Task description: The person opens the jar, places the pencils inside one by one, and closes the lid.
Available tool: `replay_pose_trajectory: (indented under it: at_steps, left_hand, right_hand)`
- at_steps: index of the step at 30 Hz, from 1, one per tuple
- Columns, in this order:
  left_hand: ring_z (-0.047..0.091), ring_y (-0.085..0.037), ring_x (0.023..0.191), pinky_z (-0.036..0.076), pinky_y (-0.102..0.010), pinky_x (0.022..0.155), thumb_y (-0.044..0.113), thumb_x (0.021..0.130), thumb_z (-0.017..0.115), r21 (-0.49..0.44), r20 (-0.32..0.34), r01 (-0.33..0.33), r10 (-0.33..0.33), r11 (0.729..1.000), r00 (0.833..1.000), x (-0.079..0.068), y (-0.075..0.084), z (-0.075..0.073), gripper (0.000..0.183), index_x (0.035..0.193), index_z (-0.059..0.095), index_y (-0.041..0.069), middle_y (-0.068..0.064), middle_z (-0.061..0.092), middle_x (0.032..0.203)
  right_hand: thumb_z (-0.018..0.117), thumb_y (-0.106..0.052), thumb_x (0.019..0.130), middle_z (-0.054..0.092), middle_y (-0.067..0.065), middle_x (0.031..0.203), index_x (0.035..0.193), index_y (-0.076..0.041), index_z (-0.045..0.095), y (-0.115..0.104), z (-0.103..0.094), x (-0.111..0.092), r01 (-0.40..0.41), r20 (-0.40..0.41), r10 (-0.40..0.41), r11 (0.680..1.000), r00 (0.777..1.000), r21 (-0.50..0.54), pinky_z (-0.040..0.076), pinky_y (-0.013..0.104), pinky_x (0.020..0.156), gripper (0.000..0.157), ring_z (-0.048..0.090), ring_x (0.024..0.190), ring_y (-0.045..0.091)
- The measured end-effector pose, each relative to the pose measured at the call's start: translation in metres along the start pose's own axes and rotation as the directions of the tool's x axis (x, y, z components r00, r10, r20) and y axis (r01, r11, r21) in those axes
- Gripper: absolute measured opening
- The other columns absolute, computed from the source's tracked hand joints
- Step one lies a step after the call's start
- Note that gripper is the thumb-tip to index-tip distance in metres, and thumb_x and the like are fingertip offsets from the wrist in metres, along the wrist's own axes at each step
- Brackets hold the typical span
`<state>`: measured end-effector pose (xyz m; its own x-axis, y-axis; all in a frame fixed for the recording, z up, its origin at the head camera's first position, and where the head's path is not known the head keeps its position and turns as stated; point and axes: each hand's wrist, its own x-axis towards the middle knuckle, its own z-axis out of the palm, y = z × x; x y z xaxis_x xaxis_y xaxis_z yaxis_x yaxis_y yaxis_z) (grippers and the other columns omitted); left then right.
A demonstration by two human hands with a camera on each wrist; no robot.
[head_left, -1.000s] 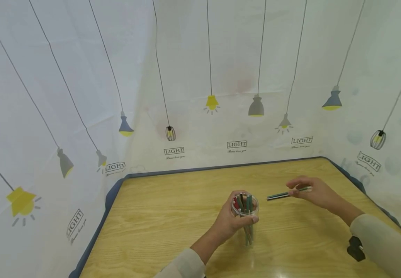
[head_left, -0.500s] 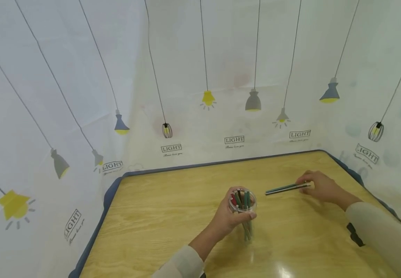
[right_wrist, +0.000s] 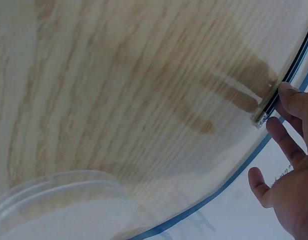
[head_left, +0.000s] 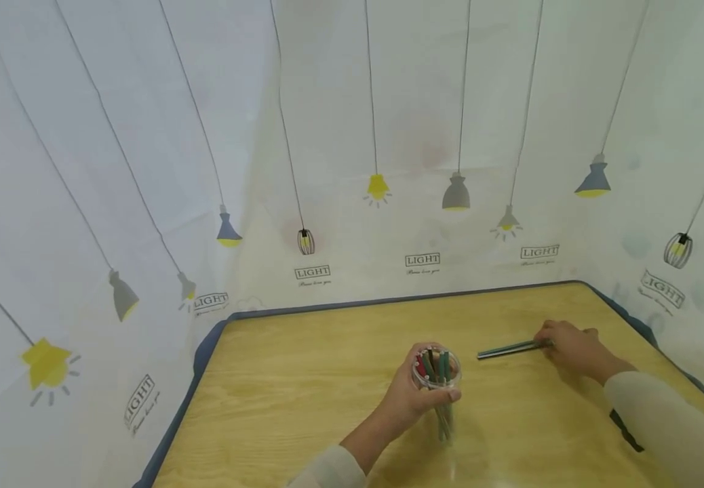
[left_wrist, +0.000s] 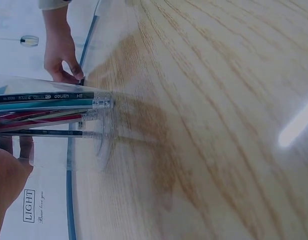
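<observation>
My left hand (head_left: 409, 400) grips a clear jar (head_left: 458, 371), thumb along its near side below the rim. Green, red and dark pencils (left_wrist: 48, 120) stand inside; in the left wrist view one green pencil bears "HB". To the right, a pair of loose pencils (head_left: 504, 350), one teal and one dark, lies side by side close over the table. My right hand (head_left: 580, 354) pinches them at their right end between thumb and finger. In the right wrist view the pinch sits by the metal-banded ends (right_wrist: 262, 119), and the other fingers are spread.
The wood-grain table (head_left: 279, 379) has a blue edging (head_left: 388, 300) along the wall. White sheeting with printed lamps (head_left: 456, 193) encloses it on the back and sides. A translucent rounded thing with a ridged rim (right_wrist: 68, 182) shows low in the right wrist view.
My right hand has slid rightward along the loose pencils to their far end and its fingers have closed there. My left hand keeps the jar in place; the head view has shifted slightly.
</observation>
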<state>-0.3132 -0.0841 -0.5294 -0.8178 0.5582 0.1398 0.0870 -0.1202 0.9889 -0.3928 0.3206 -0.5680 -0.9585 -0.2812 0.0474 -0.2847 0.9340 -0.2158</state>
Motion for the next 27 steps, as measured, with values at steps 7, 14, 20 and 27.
replay_pose_trajectory:
  at_steps: [7,14,20,27]
  left_hand:
    - [0.068,-0.015,0.124,0.058,-0.029,0.107,0.005,0.091,0.085,-0.002,-0.007,-0.001,0.001,1.0,1.0,0.0,0.0,0.001,0.069,0.149,0.052,0.022,0.003,0.066,0.136]
    - [0.068,-0.014,0.124,0.058,-0.028,0.107,0.009,0.091,0.087,0.018,-0.002,-0.028,0.028,0.999,1.0,-0.001,-0.001,0.001,0.068,0.148,0.052,0.023,0.005,0.067,0.134]
    - [0.068,-0.014,0.123,0.059,-0.028,0.105,0.011,0.091,0.086,0.016,0.001,-0.033,0.033,0.999,0.999,0.0,-0.002,0.003,0.067,0.148,0.052,0.024,0.006,0.066,0.134]
    - [0.067,-0.016,0.124,0.057,-0.033,0.108,0.016,0.091,0.086,0.06,-0.004,-0.023,0.023,0.998,1.0,-0.001,-0.003,0.002,0.067,0.147,0.052,0.027,0.007,0.066,0.134]
  right_hand:
    - [0.082,-0.004,0.094,0.07,0.002,0.103,0.103,-0.017,0.082,0.003,0.006,-0.003,0.012,-0.03,-0.012,1.0,0.999,-0.004,0.046,0.082,0.077,0.016,0.068,0.103,0.04]
    - [0.08,-0.003,0.095,0.068,-0.002,0.098,0.096,-0.019,0.08,-0.001,0.006,-0.007,-0.028,-0.051,0.029,0.999,0.998,0.015,0.047,0.081,0.079,0.016,0.064,0.099,0.032]
    - [0.08,-0.006,0.096,0.07,0.0,0.1,0.098,-0.014,0.078,-0.003,0.004,-0.014,-0.05,-0.046,0.051,0.998,0.998,0.035,0.046,0.085,0.083,0.008,0.066,0.099,0.033]
    - [0.078,-0.005,0.097,0.071,0.0,0.099,0.099,-0.013,0.077,-0.013,0.009,-0.027,-0.036,-0.096,0.056,0.98,0.994,0.197,0.05,0.075,0.083,0.008,0.069,0.097,0.03]
